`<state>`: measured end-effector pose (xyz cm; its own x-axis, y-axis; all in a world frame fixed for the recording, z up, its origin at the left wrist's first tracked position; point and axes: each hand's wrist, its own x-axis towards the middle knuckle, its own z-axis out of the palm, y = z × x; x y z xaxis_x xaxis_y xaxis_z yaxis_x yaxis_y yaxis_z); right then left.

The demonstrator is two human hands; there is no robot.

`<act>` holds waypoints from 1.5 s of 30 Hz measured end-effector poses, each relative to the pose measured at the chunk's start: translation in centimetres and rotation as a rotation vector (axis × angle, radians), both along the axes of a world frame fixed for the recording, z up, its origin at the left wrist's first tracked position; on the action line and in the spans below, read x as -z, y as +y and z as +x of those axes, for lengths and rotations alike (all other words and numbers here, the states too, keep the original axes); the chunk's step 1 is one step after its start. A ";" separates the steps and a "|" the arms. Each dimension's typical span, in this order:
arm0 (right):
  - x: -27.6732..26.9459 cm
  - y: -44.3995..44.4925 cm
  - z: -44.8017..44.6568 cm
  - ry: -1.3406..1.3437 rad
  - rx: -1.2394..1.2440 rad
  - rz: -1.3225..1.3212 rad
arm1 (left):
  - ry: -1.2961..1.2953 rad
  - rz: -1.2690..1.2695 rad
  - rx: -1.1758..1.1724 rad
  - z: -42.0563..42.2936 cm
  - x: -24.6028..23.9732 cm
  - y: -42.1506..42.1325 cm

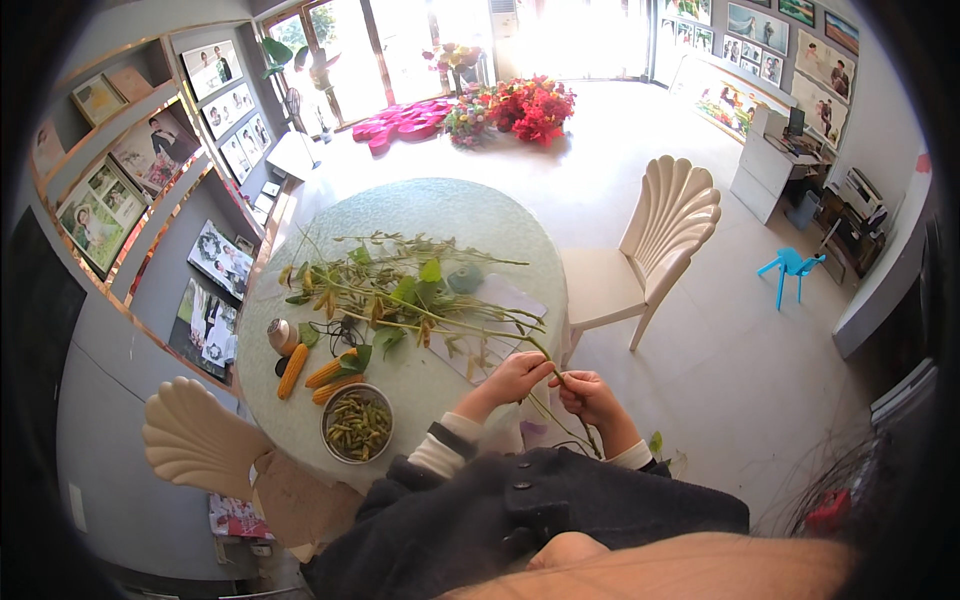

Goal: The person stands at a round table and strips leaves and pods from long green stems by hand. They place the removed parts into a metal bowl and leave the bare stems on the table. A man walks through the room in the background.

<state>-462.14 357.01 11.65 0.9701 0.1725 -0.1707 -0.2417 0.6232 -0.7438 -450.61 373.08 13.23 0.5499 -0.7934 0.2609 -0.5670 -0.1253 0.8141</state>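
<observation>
Both hands are at the near right edge of a round table with a pale green cloth. My left hand grips a green plant stem, whose leafy, podded part lies over the table. Just right of it my right hand pinches the same stem, and its lower end hangs down past the table edge. A heap of cut bean plants with green leaves and brownish pods spreads across the table. To the near left stands a metal bowl filled with green pods.
Several yellow corn cobs, a small white container and a dark cable lie left on the table. Shell-backed chairs stand right and near left. A blue child's chair is further right, and red flowers stand beyond.
</observation>
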 end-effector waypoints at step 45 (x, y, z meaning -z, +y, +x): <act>-0.2 -0.2 0.0 -0.073 0.229 -0.323 | 0.978 -0.609 -0.235 0.1 -2.7 3.6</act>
<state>-462.16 356.85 11.84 0.9888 -0.1011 -0.1098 -0.0627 0.3858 -0.9205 -450.49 376.70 15.90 0.8426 -0.5360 -0.0521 0.3179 0.4169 0.8516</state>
